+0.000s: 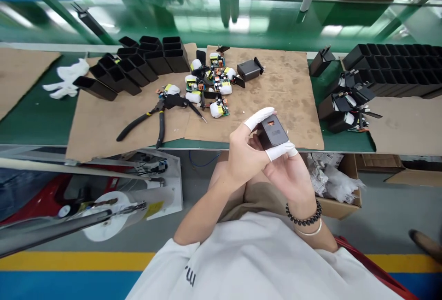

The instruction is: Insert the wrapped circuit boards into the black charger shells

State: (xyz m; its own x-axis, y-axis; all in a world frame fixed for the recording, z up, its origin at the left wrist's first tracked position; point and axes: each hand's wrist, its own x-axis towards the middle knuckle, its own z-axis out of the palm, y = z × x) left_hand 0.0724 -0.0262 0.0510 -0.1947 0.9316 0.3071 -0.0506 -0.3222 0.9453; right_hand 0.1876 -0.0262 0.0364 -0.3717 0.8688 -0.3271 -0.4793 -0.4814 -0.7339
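Note:
A black USB charger (273, 132) is held above the front edge of the bench, its end with the orange-lined USB port turned up toward me. My left hand (243, 155) grips it from the left, fingers bent round its sides, with white finger cots on the tips. From below and the right, my right hand (292, 175) supports it, fingers curled against the housing and partly hidden behind it. Beyond my hands, several small circuit boards with white-wrapped parts (217, 108) lie on the cardboard. A dark charger housing with a plug end (249, 70) lies beside them.
Black-handled pliers (160, 106) and tweezers (196, 110) lie left on the cardboard (283, 88). Empty black housings (152, 55) cluster behind them; more housings (397, 69) stand in rows at right. Partly assembled units (345, 102) stand nearer. A carton of plastic bags (334, 182) sits below the bench.

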